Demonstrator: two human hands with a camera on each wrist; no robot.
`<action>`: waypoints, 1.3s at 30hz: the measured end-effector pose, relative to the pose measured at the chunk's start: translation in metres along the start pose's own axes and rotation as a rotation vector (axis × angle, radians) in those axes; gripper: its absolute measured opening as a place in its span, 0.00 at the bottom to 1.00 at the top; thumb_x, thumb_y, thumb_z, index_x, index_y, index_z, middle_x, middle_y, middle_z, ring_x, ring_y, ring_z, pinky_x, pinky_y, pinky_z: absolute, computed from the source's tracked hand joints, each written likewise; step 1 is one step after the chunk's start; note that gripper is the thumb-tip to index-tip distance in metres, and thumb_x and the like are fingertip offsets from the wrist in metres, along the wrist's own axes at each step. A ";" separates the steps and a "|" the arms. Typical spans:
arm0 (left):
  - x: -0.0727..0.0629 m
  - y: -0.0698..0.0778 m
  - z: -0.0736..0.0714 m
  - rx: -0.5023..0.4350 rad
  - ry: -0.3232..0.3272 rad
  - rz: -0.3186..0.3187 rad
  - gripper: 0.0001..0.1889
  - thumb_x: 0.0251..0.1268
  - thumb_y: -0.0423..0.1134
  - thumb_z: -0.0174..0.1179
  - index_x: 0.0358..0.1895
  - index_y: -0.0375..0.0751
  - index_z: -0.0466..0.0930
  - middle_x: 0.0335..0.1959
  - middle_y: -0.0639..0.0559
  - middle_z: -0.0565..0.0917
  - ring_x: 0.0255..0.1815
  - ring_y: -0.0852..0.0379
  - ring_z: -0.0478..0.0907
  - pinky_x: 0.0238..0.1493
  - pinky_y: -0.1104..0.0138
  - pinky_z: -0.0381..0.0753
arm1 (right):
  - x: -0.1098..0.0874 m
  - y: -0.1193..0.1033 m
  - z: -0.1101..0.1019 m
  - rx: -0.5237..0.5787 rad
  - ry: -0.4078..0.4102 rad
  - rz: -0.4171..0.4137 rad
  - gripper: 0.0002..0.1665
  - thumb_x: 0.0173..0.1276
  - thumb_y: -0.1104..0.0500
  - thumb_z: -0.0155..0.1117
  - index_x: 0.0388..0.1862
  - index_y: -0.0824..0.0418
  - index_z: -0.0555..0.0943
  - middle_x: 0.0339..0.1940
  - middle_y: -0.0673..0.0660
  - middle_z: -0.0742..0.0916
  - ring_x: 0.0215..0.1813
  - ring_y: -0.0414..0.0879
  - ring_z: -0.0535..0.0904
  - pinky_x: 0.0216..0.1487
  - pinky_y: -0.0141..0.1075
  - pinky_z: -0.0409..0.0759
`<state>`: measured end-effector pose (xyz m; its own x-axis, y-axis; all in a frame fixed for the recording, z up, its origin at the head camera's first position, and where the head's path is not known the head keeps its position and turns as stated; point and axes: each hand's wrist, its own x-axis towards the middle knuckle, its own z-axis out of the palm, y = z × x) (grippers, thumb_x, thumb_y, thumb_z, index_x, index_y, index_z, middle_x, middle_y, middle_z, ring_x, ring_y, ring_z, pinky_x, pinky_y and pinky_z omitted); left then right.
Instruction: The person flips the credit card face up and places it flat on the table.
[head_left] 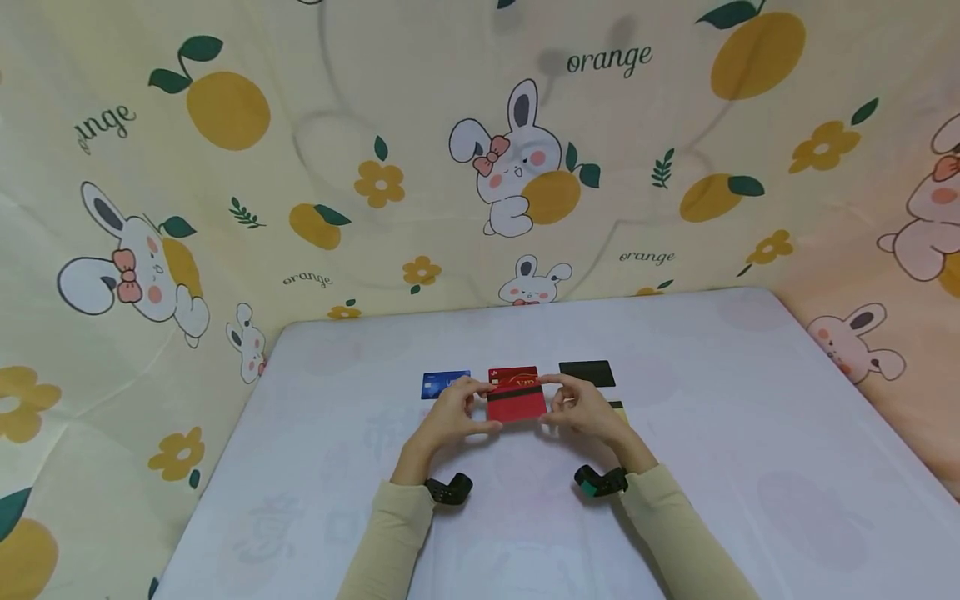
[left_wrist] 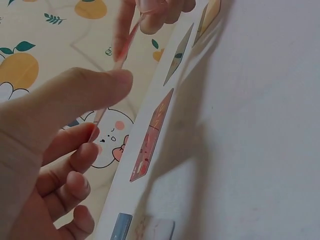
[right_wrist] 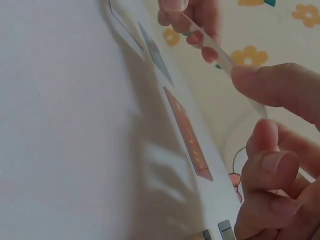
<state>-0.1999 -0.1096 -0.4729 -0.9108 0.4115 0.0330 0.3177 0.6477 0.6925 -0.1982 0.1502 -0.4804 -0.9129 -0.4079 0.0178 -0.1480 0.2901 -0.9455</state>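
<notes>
Card [head_left: 517, 407], red, dark-striped: left hand [head_left: 452, 413] and right hand [head_left: 590, 410] pinching ends, spread just across short sides; I'm steering light and even, avoiding bowing.

held card [head_left: 517, 407]: between left hand [head_left: 450, 415] and right hand [head_left: 589, 410] | middle card [head_left: 513, 372]: on table [head_left: 525, 533], behind held card | left-end card [head_left: 441, 386]: left of middle | right-end card [head_left: 588, 372]: right of middle

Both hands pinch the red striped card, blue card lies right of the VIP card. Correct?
Wrong side: the head view shows the blue card left of the VIP card. The left hand and right hand do pinch the red striped card.
</notes>
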 end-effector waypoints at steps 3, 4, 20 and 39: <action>0.000 0.001 0.000 -0.010 0.006 0.004 0.33 0.47 0.47 0.75 0.60 0.45 0.78 0.42 0.46 0.76 0.36 0.59 0.66 0.31 0.74 0.64 | -0.001 0.000 -0.001 0.042 -0.006 -0.015 0.37 0.55 0.67 0.72 0.65 0.68 0.70 0.21 0.45 0.77 0.15 0.33 0.65 0.16 0.27 0.64; 0.000 0.001 0.000 -0.017 0.008 0.002 0.33 0.47 0.47 0.75 0.60 0.45 0.78 0.43 0.45 0.77 0.36 0.58 0.66 0.32 0.74 0.64 | -0.001 0.000 -0.001 0.058 -0.007 -0.018 0.38 0.55 0.67 0.72 0.65 0.68 0.69 0.21 0.45 0.77 0.15 0.33 0.65 0.16 0.27 0.64; -0.002 0.002 0.005 -0.052 0.017 0.050 0.32 0.48 0.45 0.75 0.59 0.42 0.78 0.51 0.47 0.79 0.48 0.53 0.76 0.48 0.62 0.76 | -0.003 -0.008 -0.001 0.124 -0.006 -0.070 0.36 0.56 0.68 0.71 0.63 0.66 0.69 0.35 0.52 0.79 0.25 0.34 0.73 0.22 0.27 0.71; -0.001 0.009 0.007 -0.063 0.049 0.137 0.34 0.49 0.44 0.74 0.63 0.44 0.74 0.60 0.45 0.77 0.61 0.49 0.74 0.63 0.51 0.76 | -0.003 -0.014 0.003 0.062 0.030 -0.094 0.35 0.53 0.68 0.73 0.60 0.65 0.72 0.30 0.57 0.79 0.23 0.34 0.71 0.20 0.27 0.69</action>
<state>-0.1946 -0.0994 -0.4721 -0.8724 0.4604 0.1641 0.4238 0.5453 0.7232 -0.1924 0.1446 -0.4685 -0.9071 -0.4045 0.1162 -0.2107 0.1974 -0.9574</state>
